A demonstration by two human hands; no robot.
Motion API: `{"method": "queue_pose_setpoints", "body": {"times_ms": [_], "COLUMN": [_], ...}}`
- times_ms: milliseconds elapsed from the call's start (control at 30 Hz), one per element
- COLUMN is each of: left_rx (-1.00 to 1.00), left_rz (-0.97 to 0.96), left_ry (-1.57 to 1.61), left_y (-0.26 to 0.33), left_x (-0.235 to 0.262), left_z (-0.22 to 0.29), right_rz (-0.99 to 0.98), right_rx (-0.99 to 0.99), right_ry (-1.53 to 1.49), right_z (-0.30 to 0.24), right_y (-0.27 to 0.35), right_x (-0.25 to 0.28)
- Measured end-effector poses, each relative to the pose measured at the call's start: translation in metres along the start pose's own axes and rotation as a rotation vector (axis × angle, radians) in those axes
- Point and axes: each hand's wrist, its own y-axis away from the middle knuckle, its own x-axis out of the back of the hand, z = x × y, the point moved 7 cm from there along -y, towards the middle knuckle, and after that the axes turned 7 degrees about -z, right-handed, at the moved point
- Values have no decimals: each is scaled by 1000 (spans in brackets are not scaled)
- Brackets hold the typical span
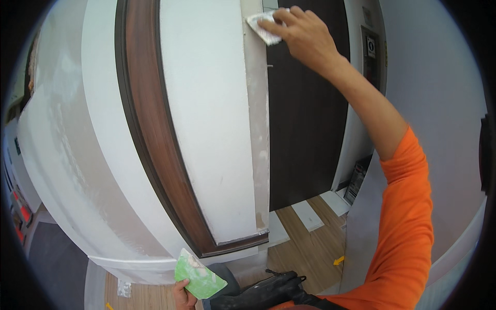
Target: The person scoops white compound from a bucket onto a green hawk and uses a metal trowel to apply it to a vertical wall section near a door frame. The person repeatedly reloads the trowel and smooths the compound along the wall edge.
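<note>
My right hand is raised high, with its fingers closed on a flat white putty spreader. The spreader lies against the narrow grey putty strip along the wall's outer corner, beside a dark door. Low in front of me, my left hand grips a green putty spreader by its lower left edge. White and pinkish putty is smeared over the green face. Only part of the left hand shows.
Dark brown wooden trim frames the white wall panel. At left stands a patched wall. A pale wall rises at right. Wood-look flooring carries white sheets and a yellow arrow. A black bag hangs at my body.
</note>
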Motion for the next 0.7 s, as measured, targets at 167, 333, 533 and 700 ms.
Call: {"method": "queue_pose_setpoints", "body": {"times_ms": [167, 333, 533, 700], "left_rx": [-2, -20, -33, -14], "left_rz": [-5, 13, 25, 14], "left_ry": [17, 13, 0, 22], "left_y": [1, 10, 12, 12], "left_x": [10, 19, 26, 31], "left_z": [-1, 5, 2, -1], "right_rz": [-139, -137, -8, -97], "right_rx": [-9, -567, -481, -426], "right_ry": [-306, -664, -471, -435], "right_z": [-61, -11, -32, -84], "right_y": [46, 24, -1, 3], "right_x": [39, 45, 22, 22]}}
